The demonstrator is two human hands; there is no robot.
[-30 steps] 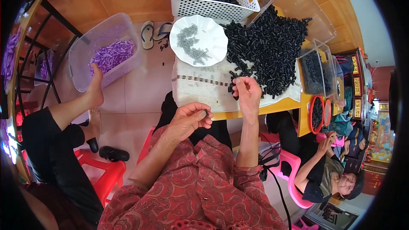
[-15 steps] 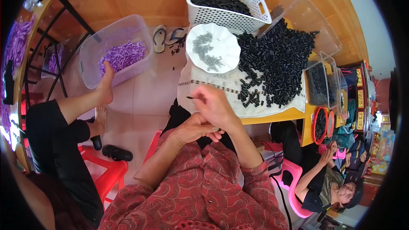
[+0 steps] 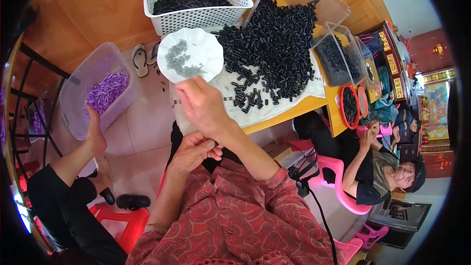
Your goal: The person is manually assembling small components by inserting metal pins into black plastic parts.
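Observation:
My left hand [image 3: 192,153] is closed in front of my shirt, thumb and fingers pinching a small black piece [image 3: 216,143] that is mostly hidden. Beyond it, my right hand [image 3: 202,106] is closed with its fingertips pressed together by the near rim of a white scalloped plate [image 3: 210,49]. Whatever those fingers hold is hidden. Small clear grey pieces [image 3: 177,59] lie scattered on the plate's left side. To the right of the plate spreads a big heap of short black tube-like pieces [image 3: 279,39] on a white cloth [image 3: 265,111].
Behind the plate stands a white perforated basket [image 3: 198,23] of black pieces. Clear boxes and a red round tray [image 3: 342,99] line the table's right. At left, a co-worker's foot touches a translucent tub [image 3: 73,113] of purple pieces. Another person [image 3: 382,167] sits at right.
My view has turned, shifting the table leftward in the picture. My right hand has moved forward to the plate's rim; the dark piece at its fingertips no longer shows. My left hand stays closed.

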